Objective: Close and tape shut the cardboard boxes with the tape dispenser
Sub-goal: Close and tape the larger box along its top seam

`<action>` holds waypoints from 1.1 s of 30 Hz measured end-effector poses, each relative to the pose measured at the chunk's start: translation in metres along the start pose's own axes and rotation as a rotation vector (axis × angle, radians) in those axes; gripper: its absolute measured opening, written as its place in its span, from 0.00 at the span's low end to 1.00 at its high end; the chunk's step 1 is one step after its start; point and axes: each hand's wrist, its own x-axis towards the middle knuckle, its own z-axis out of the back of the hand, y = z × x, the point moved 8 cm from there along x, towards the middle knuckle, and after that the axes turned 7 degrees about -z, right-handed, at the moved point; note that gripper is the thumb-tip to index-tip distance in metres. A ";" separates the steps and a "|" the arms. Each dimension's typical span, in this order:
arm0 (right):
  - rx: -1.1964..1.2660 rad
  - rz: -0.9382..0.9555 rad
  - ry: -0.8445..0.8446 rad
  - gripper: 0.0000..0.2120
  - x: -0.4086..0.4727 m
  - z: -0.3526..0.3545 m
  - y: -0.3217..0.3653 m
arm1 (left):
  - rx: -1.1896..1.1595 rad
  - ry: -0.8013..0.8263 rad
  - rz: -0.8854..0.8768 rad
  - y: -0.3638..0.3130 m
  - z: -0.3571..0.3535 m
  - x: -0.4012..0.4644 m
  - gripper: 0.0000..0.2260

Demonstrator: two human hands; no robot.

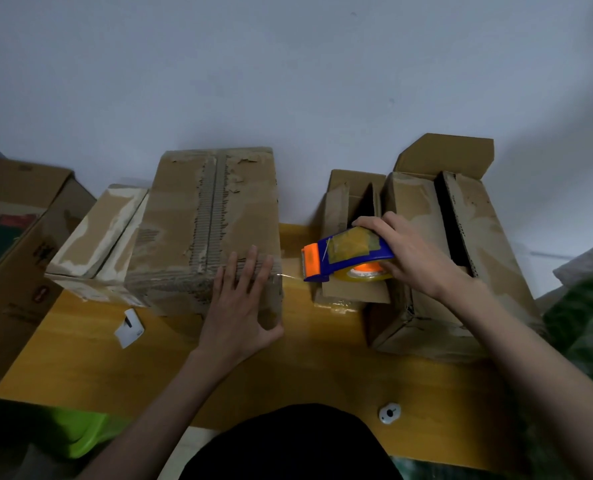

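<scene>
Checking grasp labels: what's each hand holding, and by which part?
Right hand grips the tape dispenser at its rear end, fingers over the top. Left hand holds nothing; it presses flat on the closed box.

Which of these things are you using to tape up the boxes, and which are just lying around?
For the job:
- tape dispenser, gripped by the right hand
- big closed box, with the left hand flat on it
- two open boxes still to close

Just lying about:
- small white plastic piece on the yellow table
- round white thing
- green object
</scene>
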 end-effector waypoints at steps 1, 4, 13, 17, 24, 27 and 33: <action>-0.010 0.003 0.011 0.39 0.001 0.000 0.002 | -0.001 0.000 -0.001 0.000 0.000 0.000 0.53; -0.069 0.003 0.038 0.37 0.005 0.000 0.014 | -0.001 -0.003 0.000 0.000 -0.001 0.000 0.53; -0.355 0.045 0.002 0.29 0.022 0.000 0.069 | 0.009 0.000 -0.008 -0.002 -0.002 -0.001 0.52; -0.435 0.038 0.004 0.33 0.032 0.001 0.085 | 0.000 0.004 -0.010 -0.001 -0.002 0.000 0.52; -0.553 0.120 0.031 0.32 0.044 -0.005 0.108 | -0.028 0.023 -0.023 -0.001 -0.002 0.000 0.52; -0.568 0.137 0.035 0.30 0.046 -0.006 0.110 | -0.037 0.036 -0.030 -0.001 -0.003 -0.001 0.52; -0.658 0.256 0.044 0.30 0.050 -0.002 0.121 | -0.025 0.031 -0.035 -0.001 -0.002 -0.002 0.53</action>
